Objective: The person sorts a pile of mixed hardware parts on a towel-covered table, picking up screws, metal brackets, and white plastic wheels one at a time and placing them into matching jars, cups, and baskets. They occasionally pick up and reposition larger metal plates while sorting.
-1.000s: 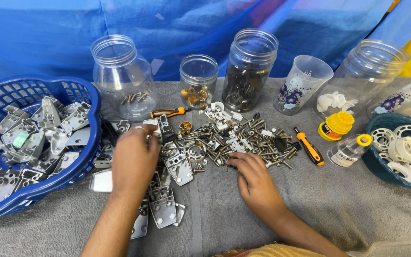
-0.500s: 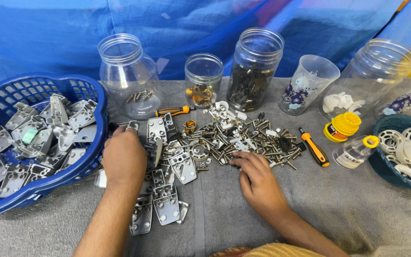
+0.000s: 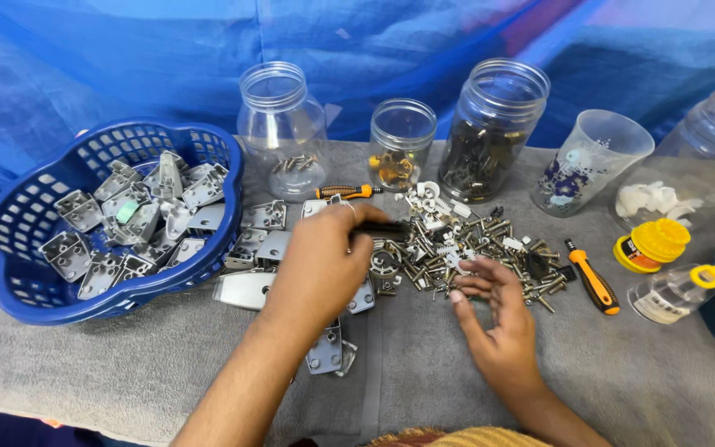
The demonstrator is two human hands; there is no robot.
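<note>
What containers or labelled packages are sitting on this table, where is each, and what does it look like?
Small bottle: lying at right, clear, yellow cap, pale label.
Yellow lid: right, round, ribbed, with a red-edged label.
Plastic cup: right of centre, translucent, purple flower print.
Tall jar: back centre, clear, holding dark screws.
Short jar: back centre, clear, brass-coloured bits inside.
No signs or screens.

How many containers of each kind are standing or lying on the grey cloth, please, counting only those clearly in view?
Clear jars standing open: 4, namely the left jar, the small jar, the dark-filled jar and the right-edge jar
Translucent plastic cup: 1
Blue plastic basket: 1
Small yellow-capped bottle on its side: 1
Total: 7
</note>
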